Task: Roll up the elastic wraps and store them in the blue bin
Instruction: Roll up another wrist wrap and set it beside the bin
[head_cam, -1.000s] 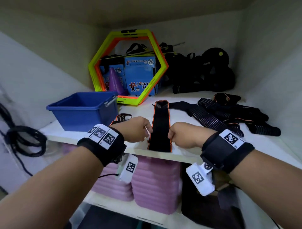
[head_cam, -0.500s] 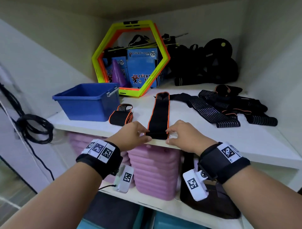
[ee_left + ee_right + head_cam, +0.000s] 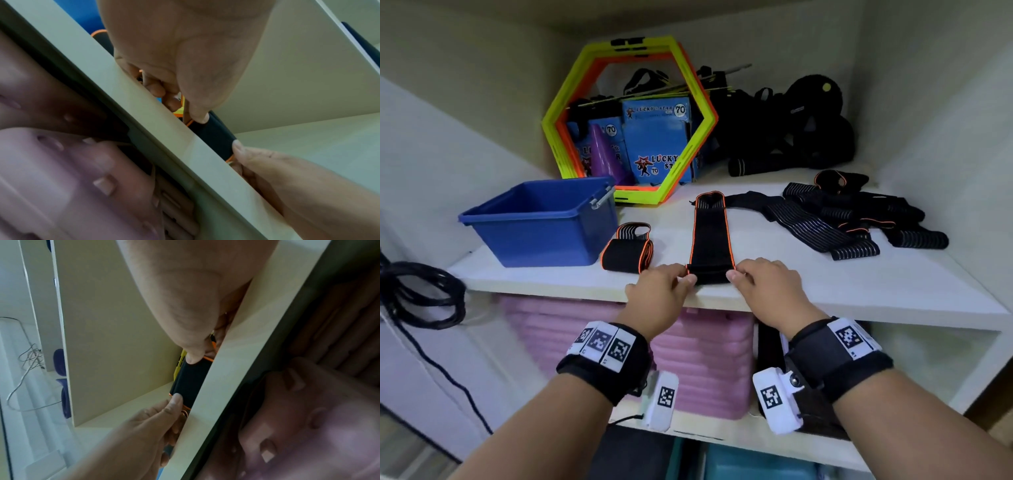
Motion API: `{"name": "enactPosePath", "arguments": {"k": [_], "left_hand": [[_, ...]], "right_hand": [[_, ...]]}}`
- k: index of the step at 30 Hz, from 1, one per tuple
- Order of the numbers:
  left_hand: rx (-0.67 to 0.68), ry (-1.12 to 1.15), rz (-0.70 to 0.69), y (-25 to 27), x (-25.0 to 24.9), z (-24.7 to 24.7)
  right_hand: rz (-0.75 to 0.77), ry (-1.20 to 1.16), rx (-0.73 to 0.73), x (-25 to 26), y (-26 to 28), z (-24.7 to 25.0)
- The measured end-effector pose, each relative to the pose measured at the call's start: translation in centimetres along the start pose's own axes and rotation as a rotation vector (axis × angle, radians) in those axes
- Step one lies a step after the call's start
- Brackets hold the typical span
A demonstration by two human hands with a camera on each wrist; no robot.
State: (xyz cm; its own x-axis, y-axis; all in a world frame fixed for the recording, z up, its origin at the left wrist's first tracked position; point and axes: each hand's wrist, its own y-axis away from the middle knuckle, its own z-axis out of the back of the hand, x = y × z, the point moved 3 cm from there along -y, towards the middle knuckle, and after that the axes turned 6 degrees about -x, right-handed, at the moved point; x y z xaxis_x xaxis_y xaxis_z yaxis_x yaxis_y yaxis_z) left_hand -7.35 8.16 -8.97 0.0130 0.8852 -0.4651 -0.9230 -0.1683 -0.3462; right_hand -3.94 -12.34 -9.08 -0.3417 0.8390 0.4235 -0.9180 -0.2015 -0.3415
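Fingertips of left hand [image 3: 661, 287] and right hand [image 3: 763, 281], apparently pinching black wrap [image 3: 710, 236].

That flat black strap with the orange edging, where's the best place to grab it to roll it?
Take the near end of the flat wrap, at its two orange-edged corners, coming from the shelf's front edge. It lies straight, pointing away, with that end already folded over. The left hand and right hand pinch there now, one per side.

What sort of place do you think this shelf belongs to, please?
Probably a sports or fitness equipment storage cupboard: hexagonal agility rings lean at the back, a purple training cone stands inside them, and elastic wraps lie heaped on the white shelf.
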Motion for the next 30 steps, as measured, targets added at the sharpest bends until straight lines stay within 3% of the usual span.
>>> {"name": "enactPosePath", "arguments": {"k": [7, 13, 19, 24, 30], "left_hand": [[0.02, -0.022, 0.033, -0.5, -1.1, -0.5], [0.132, -0.085, 0.067, -1.9, -1.4, -0.5], [0.181, 0.003, -0.051, -3.2, -0.7, -0.5], [0.023, 0.22, -0.109, -3.4, 0.0, 0.0], [-0.056, 0.253, -0.406, -3.7, 0.8, -1.4]], "right_hand": [[-0.084, 0.017, -0.032, 0.1, -0.6, -0.4], [-0.228, 0.083, -0.04, 1.3, -0.7, -0.6], [-0.326, 0.085, -0.086, 1.8, -0.7, -0.8], [-0.36, 0.038, -0.203, 1.7, -0.5, -1.2], [-0.211, -0.032, -0.312, 2.1, 0.2, -1.5]]}}
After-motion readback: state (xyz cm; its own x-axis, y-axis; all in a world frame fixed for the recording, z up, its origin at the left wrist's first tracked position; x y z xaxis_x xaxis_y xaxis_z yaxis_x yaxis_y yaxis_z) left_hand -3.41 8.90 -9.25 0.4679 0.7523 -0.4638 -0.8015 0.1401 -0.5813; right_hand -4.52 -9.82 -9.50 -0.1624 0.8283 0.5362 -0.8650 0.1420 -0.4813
